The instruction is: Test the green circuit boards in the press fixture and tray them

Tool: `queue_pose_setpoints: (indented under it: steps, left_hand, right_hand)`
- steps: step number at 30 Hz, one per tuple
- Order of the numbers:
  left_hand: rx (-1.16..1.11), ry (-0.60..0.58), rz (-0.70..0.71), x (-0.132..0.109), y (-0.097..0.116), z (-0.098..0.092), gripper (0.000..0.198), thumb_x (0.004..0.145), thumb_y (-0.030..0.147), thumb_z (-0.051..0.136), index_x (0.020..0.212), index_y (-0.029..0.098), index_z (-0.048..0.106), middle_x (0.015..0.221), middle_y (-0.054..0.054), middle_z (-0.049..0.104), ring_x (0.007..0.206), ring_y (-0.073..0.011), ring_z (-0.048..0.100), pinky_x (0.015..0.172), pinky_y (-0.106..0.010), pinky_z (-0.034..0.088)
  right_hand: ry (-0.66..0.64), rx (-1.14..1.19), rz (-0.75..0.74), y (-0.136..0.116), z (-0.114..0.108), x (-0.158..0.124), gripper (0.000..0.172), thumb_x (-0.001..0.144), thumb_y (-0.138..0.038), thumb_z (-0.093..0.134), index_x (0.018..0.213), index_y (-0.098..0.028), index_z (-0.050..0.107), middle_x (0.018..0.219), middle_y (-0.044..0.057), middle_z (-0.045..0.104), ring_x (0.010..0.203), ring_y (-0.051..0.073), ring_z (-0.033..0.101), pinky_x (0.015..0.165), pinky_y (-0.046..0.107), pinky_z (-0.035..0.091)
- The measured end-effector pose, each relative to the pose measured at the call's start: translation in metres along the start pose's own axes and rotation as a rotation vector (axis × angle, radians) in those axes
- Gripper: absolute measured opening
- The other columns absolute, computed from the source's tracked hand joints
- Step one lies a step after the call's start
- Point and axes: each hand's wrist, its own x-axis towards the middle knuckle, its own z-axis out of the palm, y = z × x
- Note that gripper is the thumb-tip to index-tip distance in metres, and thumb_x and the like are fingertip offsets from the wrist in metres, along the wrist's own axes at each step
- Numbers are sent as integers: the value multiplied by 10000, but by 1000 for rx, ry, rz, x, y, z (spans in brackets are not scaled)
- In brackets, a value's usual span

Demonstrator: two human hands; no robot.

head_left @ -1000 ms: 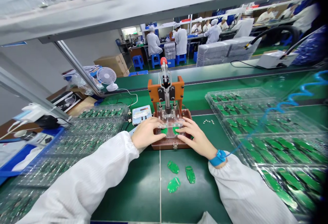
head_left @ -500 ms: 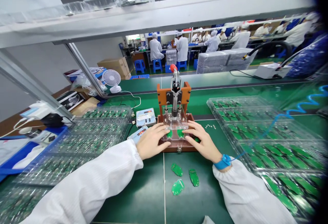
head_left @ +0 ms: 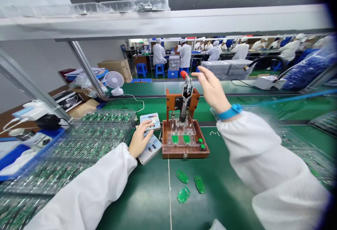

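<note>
A brown test fixture (head_left: 184, 150) stands on the green mat, with two small green circuit boards (head_left: 180, 138) under its clear plate. Its upright lever has a red knob (head_left: 183, 73). My right hand (head_left: 212, 87) is raised beside that knob, fingers spread, holding nothing. My left hand (head_left: 140, 138) rests on a small grey meter box (head_left: 150, 147) left of the fixture, fingers curled over it. Three loose green boards (head_left: 191, 185) lie on the mat in front of the fixture.
Clear trays of boards (head_left: 86, 138) are stacked at the left, more trays (head_left: 297, 142) at the right behind my sleeve. A second meter (head_left: 150, 119), a small white fan (head_left: 114, 81) and cables sit behind. A metal shelf (head_left: 168, 21) runs overhead. Other workers sit at far benches.
Both hands left the fixture's clear plate. My right hand rose up to the lever's red knob. My left hand slid left onto the meter box. The camera tilted upward.
</note>
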Motion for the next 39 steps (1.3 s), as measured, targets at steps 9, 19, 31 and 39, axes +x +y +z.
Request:
queue_pose_setpoints:
  steps: [9,19,31,39]
  left_hand:
    - [-53,35,-13,0,0,-1,237,993,345,510,1132,228,662,1359,-94,593,1289,-268,550,1110,-467,419]
    - [-61,14,-52,-2,0,3,227,974,312,522,1109,210,674,1339,-109,597,1275,-265,563,1112,-446,434]
    - [-95,15,-134,-3,-6,8,234,941,320,540,1078,211,696,1307,-114,619,1246,-270,576,1065,-461,476]
    - [-36,138,-166,-2,-17,3,402,721,97,469,1035,210,694,1329,-73,631,1361,-267,476,1212,-525,328]
  right_hand:
    - [-204,147,11,-45,11,38,270,1075,-373,531,1176,-159,660,993,52,735,904,150,700,737,224,559]
    - [-45,-288,-505,-91,-7,-81,403,1059,-120,486,1435,-243,557,1324,27,652,1204,215,640,1108,373,523]
    - [-57,-49,-322,-60,7,-129,541,1009,-38,545,1418,-391,573,1405,-84,580,1323,240,559,1178,460,490]
    - [-65,108,-343,-27,17,-137,570,979,-6,563,1427,-360,572,1415,-57,578,1366,252,516,1182,485,469]
